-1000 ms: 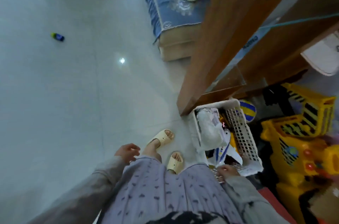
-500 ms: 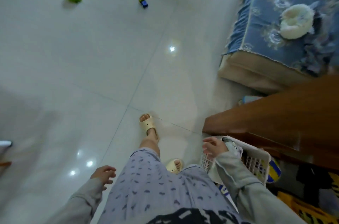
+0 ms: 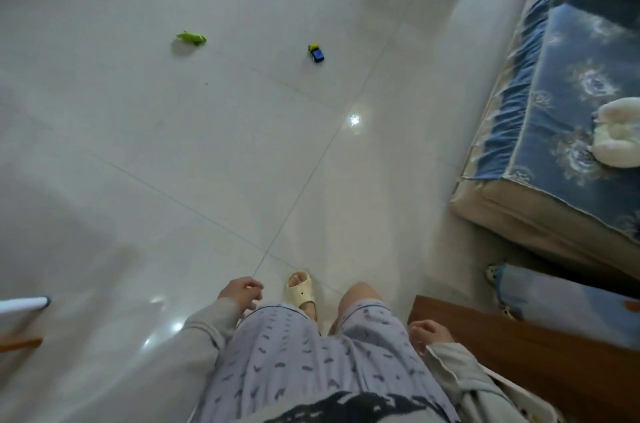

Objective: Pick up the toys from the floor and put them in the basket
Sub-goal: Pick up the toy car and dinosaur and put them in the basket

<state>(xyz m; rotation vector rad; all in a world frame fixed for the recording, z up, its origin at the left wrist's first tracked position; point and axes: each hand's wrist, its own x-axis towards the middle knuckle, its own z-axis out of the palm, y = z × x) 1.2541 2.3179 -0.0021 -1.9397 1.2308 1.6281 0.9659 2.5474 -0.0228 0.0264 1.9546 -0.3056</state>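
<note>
Basket now out of view, left hand point(image 3: 240, 291) and right hand point(image 3: 427, 332) loosely curled, seemingly empty

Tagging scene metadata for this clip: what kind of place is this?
Most likely a room in a home. A glossy tiled floor with a green toy and a small blue and yellow toy car lying on it, a blue floral mattress along the right, and the person wears pyjama-like shorts and slippers.

floor tiles point(image 3: 207, 163): glossy, smooth | mattress cover point(image 3: 571, 93): blue cloth | table right of right hand point(image 3: 540, 363): wood
</note>
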